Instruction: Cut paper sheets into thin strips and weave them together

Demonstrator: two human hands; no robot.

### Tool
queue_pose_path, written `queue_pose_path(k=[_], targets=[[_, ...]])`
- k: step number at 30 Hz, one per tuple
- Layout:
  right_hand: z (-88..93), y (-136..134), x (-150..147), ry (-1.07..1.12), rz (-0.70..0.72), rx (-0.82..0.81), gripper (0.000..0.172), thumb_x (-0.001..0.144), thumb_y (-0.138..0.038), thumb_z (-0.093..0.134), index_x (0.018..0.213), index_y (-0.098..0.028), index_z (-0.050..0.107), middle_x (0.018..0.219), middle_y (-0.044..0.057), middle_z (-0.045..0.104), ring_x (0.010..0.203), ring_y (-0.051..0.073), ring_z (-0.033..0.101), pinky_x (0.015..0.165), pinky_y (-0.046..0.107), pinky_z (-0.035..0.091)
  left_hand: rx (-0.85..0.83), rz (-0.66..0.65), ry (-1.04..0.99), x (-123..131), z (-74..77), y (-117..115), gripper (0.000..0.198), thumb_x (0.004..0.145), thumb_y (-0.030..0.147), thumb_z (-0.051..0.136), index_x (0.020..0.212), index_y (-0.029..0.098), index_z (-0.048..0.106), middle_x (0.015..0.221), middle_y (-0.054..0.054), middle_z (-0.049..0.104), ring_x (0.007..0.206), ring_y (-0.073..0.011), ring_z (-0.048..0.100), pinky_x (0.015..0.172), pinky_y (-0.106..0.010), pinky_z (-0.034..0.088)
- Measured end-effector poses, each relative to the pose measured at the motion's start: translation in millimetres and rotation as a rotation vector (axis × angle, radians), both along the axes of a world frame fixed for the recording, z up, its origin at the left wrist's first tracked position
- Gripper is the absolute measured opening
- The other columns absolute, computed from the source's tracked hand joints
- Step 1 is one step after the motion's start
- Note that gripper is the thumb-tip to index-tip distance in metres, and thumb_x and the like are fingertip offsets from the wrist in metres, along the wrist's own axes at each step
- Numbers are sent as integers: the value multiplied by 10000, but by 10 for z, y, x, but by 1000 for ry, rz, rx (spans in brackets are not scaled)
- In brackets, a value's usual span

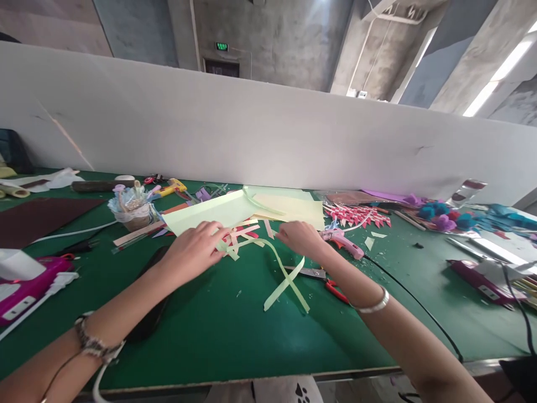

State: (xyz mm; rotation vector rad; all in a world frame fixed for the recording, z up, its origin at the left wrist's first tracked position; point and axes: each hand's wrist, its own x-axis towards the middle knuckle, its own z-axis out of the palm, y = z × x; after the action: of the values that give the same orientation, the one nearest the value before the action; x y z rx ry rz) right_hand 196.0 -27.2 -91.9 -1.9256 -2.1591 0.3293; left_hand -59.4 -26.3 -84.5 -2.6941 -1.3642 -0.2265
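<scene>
My left hand (197,249) lies palm down on a heap of paper strips (242,234), cream, pale green and red, its fingers curled over them. My right hand (298,238) reaches into the same heap from the right with its fingers bent down among the strips; I cannot make out what it pinches. Two crossed pale green strips (287,282) trail from the heap toward me on the green table (218,330). Pale green and yellow paper sheets (251,208) lie just behind the heap.
Red-handled scissors (325,278) and a pink glue gun (344,243) with its black cord lie right of my right hand. A cup of odds and ends (133,208) stands at left, coloured pompoms (440,215) at right. A white partition (268,134) closes the table's back.
</scene>
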Motion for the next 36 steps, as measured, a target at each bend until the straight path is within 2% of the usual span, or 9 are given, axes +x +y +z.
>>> queue_pose_path(k=[4, 8, 15, 20, 24, 27, 30, 33, 36], targets=[[30, 657, -84, -129, -19, -35, 298, 887, -319, 506, 1141, -166, 533, 1151, 81, 554, 963, 181, 572, 812, 387, 492, 26, 189, 229, -121, -57, 352, 465, 801, 273, 489, 1248, 145, 483, 1297, -163, 476, 1128, -319, 498, 813, -367, 455], [-101, 1086, -87, -198, -96, -83, 313, 884, -318, 512, 1156, -163, 523, 1160, 82, 549, 973, 188, 571, 814, 395, 492, -16, 216, 277, -191, -102, 458, 404, 829, 310, 457, 1191, 147, 531, 1213, -153, 552, 983, -277, 590, 718, -333, 472], [-189, 1265, -137, -255, -155, -147, 327, 877, -318, 524, 1156, -146, 522, 1152, 90, 551, 972, 192, 573, 812, 393, 492, 33, 142, 322, -279, -94, 468, 340, 823, 317, 477, 1112, 166, 575, 1165, -112, 590, 1018, -255, 575, 805, -352, 445], [203, 1085, -108, -265, -113, -37, 300, 886, -319, 508, 1143, -166, 531, 1146, 79, 556, 959, 181, 574, 805, 383, 495, 110, 131, 367, -286, 35, 457, 334, 792, 25, 352, 921, 128, 643, 946, -117, 666, 885, -250, 626, 770, -361, 445], [482, 460, -93, -268, 13, 84, 321, 891, -126, 385, 1199, -181, 458, 928, 66, 640, 799, 173, 600, 639, 275, 439, 202, 224, 356, -287, 241, 528, 366, 756, -32, 307, 912, 57, 626, 893, -187, 652, 872, -315, 626, 656, -373, 462], [435, -111, -97, -255, 218, 21, 309, 824, -83, 408, 1091, -208, 499, 700, 3, 629, 553, 126, 549, 473, 223, 326, 265, 312, 321, -307, 420, 643, 365, 789, 0, 279, 963, 42, 597, 919, -216, 634, 813, -340, 634, 591, -385, 466], [283, -423, -87, -222, 511, -131, 214, 777, -94, 470, 934, -216, 550, 746, -3, 635, 588, 118, 551, 477, 214, 295, 309, 388, 281, -302, 612, 769, 356, 781, 1, 293, 979, 61, 582, 905, -203, 634, 787, -344, 643, 607, -404, 478], [224, -322, -57, -193, 621, -236, 138, 816, -301, 533, 911, -210, 573, 815, 5, 643, 666, 131, 570, 523, 220, 346, 352, 452, 229, -229, 804, 876, 341, 777, 3, 308, 980, 62, 576, 894, -198, 626, 842, -353, 636, 654, -418, 489], [233, 91, -9, -295, 399, -155, 257, 864, -435, 473, 988, -237, 578, 931, 4, 641, 766, 124, 591, 618, 220, 432, 407, 530, 155, -86, 922, 992, 370, 801, 10, 282, 1069, 34, 535, 981, -225, 596, 912, -364, 615, 698, -440, 491]])
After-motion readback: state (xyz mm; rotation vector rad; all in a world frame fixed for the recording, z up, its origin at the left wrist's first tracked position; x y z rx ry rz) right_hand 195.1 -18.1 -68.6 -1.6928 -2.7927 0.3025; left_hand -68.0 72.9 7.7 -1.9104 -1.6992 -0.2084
